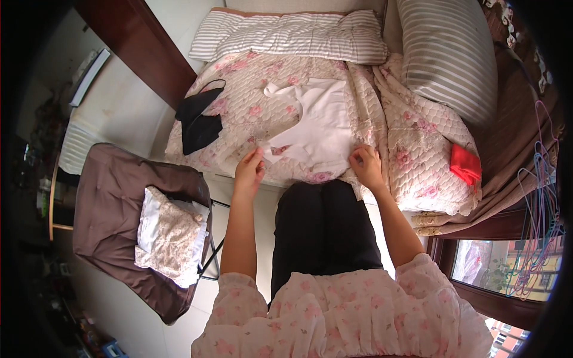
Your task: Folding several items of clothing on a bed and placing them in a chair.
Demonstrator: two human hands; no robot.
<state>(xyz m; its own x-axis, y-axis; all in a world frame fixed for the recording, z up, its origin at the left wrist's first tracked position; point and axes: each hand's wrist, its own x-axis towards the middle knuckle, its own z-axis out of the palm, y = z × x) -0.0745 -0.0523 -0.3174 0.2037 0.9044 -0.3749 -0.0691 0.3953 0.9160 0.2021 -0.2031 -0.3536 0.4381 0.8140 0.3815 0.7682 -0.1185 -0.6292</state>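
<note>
A white sleeveless top [325,122] lies spread on the flowered quilt [239,128], its straps toward the left. My left hand [250,166] is closed in a pinch on the end of a strap at the garment's near left corner. At its near right edge, my right hand [366,162] has the fingertips pressed together on the white fabric. Left of the top lies a black garment [201,128] with a thin strap.
Two striped cushions [292,37] [447,56] rest at the back and right. A folded red cloth [465,164] sits on the quilt's right end. To the left, a brown chair [110,209] holds folded clothes [173,235]. Several hangers [534,221] hang by the window.
</note>
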